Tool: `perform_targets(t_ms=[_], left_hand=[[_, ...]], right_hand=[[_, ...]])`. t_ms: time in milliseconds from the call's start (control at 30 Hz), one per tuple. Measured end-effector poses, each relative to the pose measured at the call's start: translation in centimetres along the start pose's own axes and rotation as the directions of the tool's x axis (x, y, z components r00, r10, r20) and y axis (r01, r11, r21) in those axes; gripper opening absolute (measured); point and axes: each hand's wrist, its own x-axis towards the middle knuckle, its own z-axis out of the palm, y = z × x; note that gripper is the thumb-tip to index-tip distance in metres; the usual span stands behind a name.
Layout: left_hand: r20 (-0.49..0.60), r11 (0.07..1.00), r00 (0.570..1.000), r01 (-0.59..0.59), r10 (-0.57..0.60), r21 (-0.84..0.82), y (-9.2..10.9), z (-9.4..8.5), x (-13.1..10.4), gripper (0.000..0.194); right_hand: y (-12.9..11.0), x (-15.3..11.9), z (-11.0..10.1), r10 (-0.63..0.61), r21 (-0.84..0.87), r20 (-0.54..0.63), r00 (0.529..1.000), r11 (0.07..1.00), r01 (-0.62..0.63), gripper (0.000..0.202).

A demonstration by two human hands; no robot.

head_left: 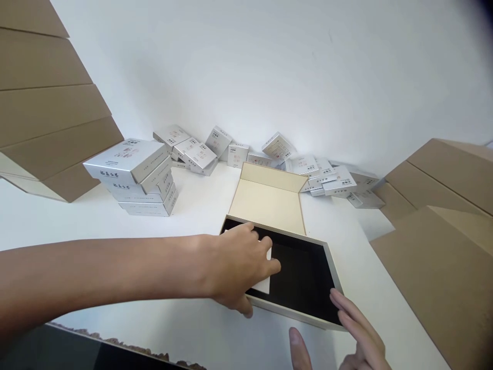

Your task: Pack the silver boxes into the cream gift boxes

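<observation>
A cream gift box with a black lining stands in front of me, its lid folded back away from me. In its left part lies a small white box, mostly hidden under my left hand. The left fingers bend over the small box's right and far sides, and the thumb reaches down over the gift box's front rim. My right hand is at the gift box's right front corner. Its fingertips touch the rim there, the thumb is held apart, and nothing is in it.
A stack of silver-white boxes stands at the left. Several more such boxes lie loosely along the wall, others behind the lid at right. Brown cartons rise at the left, and more cartons flank the right side.
</observation>
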Motion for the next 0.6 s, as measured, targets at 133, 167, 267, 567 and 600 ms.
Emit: perform_targets(t_ms=[133,167,267,567,600], left_hand=[[0.076,0.996,0.995,0.069,-0.064,-0.058,-0.1,0.2,0.5,0.065],[0.081,0.995,0.994,0.072,-0.066,-0.075,-0.2,0.2,0.5,0.063],[0.087,0.992,0.995,0.053,-0.043,-0.118,-0.3,0.3,0.5,0.058],[0.014,0.979,0.999,0.038,-0.035,-0.201,-0.5,1.3,0.1,0.075],[-0.009,0.972,0.999,0.049,-0.052,-0.231,-0.4,1.7,-0.1,0.08]], right_hand=[[1.3,-0.2,0.0,-0.144,-0.086,0.044,0.989,0.985,0.147,0.053],[1.6,-0.2,0.0,-0.171,-0.096,0.052,0.984,0.98,0.176,0.051],[2.0,0.1,-0.1,-0.222,-0.113,0.07,0.972,0.967,0.229,0.046],[1.4,0.2,0.2,-0.204,-0.231,0.098,0.974,0.947,0.222,0.042],[1.3,0.3,0.3,-0.207,-0.24,0.094,0.974,0.945,0.224,0.043]])
